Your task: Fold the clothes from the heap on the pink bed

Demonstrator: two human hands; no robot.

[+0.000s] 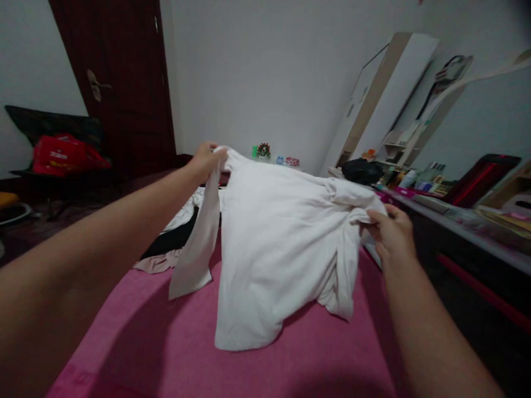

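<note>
A white shirt (274, 243) hangs spread in the air above a pink bed cover (166, 354), its lower hem touching the cover. My left hand (205, 160) is closed on the shirt's upper left shoulder, with a sleeve dangling below it. My right hand (392, 232) is closed on the shirt's bunched right shoulder. Both arms are stretched forward.
More clothes, white, black and beige (174, 237), lie on the bed behind the shirt. A dark wooden door (120, 83) stands at the back left, beside a red bag (62, 155). A cluttered shelf (456, 204) with a black bag (362, 170) runs along the right.
</note>
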